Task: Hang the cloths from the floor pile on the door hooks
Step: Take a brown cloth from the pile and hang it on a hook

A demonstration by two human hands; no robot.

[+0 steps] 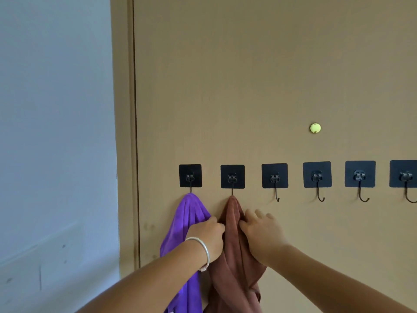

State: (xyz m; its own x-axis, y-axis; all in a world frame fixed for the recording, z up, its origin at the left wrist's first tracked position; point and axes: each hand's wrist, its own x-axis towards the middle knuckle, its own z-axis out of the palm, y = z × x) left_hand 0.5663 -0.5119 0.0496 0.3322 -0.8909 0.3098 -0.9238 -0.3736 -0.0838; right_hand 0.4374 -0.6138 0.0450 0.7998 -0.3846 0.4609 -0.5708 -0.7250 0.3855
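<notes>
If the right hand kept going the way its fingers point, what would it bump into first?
Probably the door itself. The right hand holds the brown cloth, fingers pointing up and forward at bare wood, though depth is unclear.

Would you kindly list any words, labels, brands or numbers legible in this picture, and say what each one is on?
None: no legible text appears anywhere.
The black hook pads are plain.
The yellow-green disc on the door carries no readable mark.
The purple cloth, brown cloth and bracelet show no label.
</notes>
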